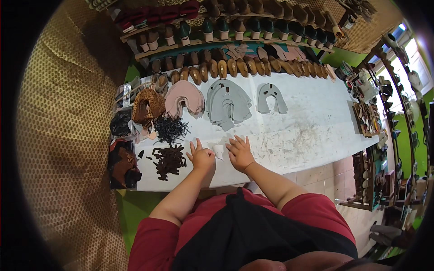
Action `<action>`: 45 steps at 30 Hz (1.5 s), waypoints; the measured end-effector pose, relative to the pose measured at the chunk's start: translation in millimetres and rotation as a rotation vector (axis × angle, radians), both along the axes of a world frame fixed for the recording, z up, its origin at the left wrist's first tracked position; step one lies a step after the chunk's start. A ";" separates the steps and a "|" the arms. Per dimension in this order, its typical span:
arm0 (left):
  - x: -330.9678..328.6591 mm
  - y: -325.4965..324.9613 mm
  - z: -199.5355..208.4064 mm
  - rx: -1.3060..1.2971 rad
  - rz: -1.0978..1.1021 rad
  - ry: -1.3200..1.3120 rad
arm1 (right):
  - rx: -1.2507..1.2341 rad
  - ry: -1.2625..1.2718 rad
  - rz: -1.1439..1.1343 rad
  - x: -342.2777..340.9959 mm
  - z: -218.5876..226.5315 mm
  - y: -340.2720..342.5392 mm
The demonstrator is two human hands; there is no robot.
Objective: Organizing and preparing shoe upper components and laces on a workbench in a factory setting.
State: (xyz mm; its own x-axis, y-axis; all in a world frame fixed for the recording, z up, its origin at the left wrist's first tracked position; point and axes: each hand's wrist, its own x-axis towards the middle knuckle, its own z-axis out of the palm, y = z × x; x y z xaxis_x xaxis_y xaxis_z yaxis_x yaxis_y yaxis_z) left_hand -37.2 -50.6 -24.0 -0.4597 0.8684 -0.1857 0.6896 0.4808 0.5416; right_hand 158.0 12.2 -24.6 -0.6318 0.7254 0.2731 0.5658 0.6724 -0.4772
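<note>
My left hand (201,156) is over the near part of the white-covered table, some fingers spread and the thumb and forefinger curled together in a pinch. Whatever is in that pinch is too small to make out. Just to its right a small white piece (219,150), its kind unclear, lies on the cover. My right hand (241,153) is on the other side of that piece, fingers stretched apart and holding nothing. Beyond my hands lie a stack of grey U-shaped shoe upper pieces (229,97) and a smaller grey upper (271,97).
Left of my hands are a dark brown strip pile (169,161) and a black strip pile (172,128). Pink uppers (184,95) and leopard-print uppers (148,106) lie behind them. Shoe lasts (222,69) line the far edge. A wooden tool box (365,118) stands at the right.
</note>
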 end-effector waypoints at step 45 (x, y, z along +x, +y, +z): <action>-21.4 -5.2 0.1 -0.075 -0.091 0.091 | 0.011 -0.178 0.274 3.3 12.4 -3.3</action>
State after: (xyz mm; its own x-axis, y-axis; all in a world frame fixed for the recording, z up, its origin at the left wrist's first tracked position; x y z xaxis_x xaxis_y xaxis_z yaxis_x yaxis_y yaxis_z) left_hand -58.6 -55.8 -23.9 -0.3978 0.8926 -0.2125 0.7765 0.4508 0.4401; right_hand 161.3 8.9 -12.2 -0.8418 0.5192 0.1479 0.4367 0.8160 -0.3787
